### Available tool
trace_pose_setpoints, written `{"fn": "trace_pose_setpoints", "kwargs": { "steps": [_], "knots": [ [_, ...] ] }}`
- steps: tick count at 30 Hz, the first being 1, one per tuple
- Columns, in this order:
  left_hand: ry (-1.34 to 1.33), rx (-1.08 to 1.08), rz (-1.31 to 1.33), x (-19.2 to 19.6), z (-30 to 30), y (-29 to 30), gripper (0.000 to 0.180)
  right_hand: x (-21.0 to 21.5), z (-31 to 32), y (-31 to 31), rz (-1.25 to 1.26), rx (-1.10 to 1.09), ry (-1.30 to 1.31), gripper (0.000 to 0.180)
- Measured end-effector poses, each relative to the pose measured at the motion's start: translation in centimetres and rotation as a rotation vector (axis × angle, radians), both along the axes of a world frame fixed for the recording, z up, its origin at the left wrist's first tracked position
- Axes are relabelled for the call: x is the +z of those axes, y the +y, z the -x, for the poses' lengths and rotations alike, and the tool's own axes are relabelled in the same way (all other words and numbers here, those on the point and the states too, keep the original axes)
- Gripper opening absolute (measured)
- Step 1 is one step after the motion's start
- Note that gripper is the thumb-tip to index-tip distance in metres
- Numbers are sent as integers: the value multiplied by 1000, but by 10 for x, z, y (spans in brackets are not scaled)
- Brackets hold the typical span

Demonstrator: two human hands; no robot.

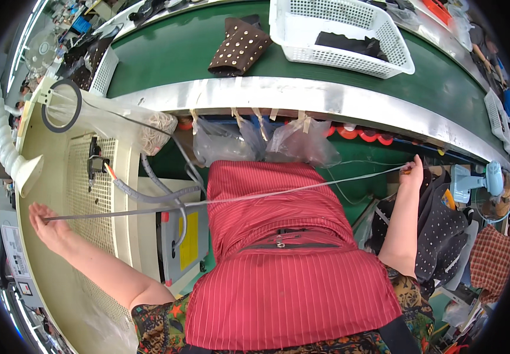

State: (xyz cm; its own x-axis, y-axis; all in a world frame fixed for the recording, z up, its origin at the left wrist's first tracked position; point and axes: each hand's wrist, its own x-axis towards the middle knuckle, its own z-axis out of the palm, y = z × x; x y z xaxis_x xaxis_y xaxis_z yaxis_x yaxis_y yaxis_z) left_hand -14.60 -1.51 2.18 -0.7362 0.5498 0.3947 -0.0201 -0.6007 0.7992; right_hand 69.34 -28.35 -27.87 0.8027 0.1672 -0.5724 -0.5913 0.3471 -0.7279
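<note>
A long, thin grey strip [249, 197] stretches taut across my lap, over the red striped apron [290, 283]. My left hand [51, 229] has one end of it, pinched near the thumb, beside the cream machine housing. At the other end my right hand [411, 173] is closed on the strip, with one finger pointing up. Something small and orange-yellow shows in the right hand, too small to name. A second thin, pale strand runs from near my right hand and hangs in a loop below the bench edge.
A green conveyor [196, 50] with a metal edge [326, 97] crosses ahead. On it are a brown studded boot shaft [240, 47] and a white basket [340, 62] holding black pieces. Plastic bags [302, 141] hang beneath. Cables [149, 194] lie left; a blue fan [473, 182] stands right.
</note>
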Motion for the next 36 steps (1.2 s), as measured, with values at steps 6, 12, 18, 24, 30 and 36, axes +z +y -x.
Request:
{"fn": "trace_pose_setpoints", "kwargs": {
  "steps": [6,12,18,24,30,36],
  "knots": [
    [9,-555,143,-32,-165,1,27,60,53,18,876,624,-691,27],
    [206,-1205,324,-58,-311,-39,29,139,90,22,1125,500,-1560,25],
    [502,-1392,357,-61,-387,-75,30,164,99,48,997,769,-1415,30],
    [661,-1525,347,-87,-401,-81,35,130,84,106,934,824,-1537,27],
    [704,-1504,395,-90,-406,-82,36,112,69,143,988,686,-1605,25],
    [686,-1534,448,-99,-417,-79,36,101,70,153,1012,476,-1768,25]
  ]
}}
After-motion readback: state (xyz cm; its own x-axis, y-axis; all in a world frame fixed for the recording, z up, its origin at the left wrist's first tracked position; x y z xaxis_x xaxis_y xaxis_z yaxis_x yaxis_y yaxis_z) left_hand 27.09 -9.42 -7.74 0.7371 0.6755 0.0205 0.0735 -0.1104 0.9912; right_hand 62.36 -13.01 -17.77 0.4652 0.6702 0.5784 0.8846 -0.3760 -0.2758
